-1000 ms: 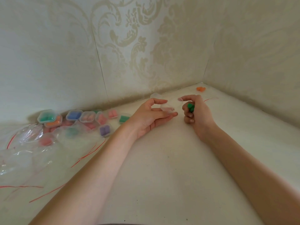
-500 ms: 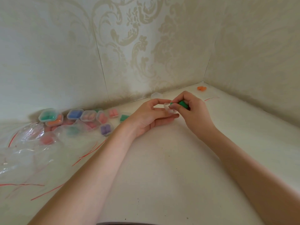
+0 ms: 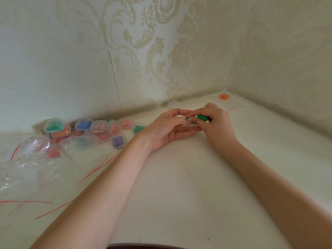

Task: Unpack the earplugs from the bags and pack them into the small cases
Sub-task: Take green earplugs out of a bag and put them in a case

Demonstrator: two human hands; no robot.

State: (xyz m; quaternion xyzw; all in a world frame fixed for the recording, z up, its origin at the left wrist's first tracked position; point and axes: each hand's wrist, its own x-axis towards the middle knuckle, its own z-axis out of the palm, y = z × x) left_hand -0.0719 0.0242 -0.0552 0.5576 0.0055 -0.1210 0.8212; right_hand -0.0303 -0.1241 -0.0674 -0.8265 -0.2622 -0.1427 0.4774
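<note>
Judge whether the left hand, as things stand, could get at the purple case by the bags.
Probably not at once: the left hand is holding a clear case. The purple case lies uncovered beside that forearm, with nothing between them.

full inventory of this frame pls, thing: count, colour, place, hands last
green earplugs: at least two, green, one in the right hand's fingers, one at the open case
open case: one, clear, held in the left hand
filled cases: about ten, clear, with green, orange, blue, pink or purple earplugs, heaped by the wall at left
plastic bags: several, count unclear, clear with red strips, left front
empty case: one, clear, by the wall behind the hands
orange earplugs: apparently two, orange, far corner
table: one, off-white
left hand: holds the open case
right hand: pinches a green earplug
</note>
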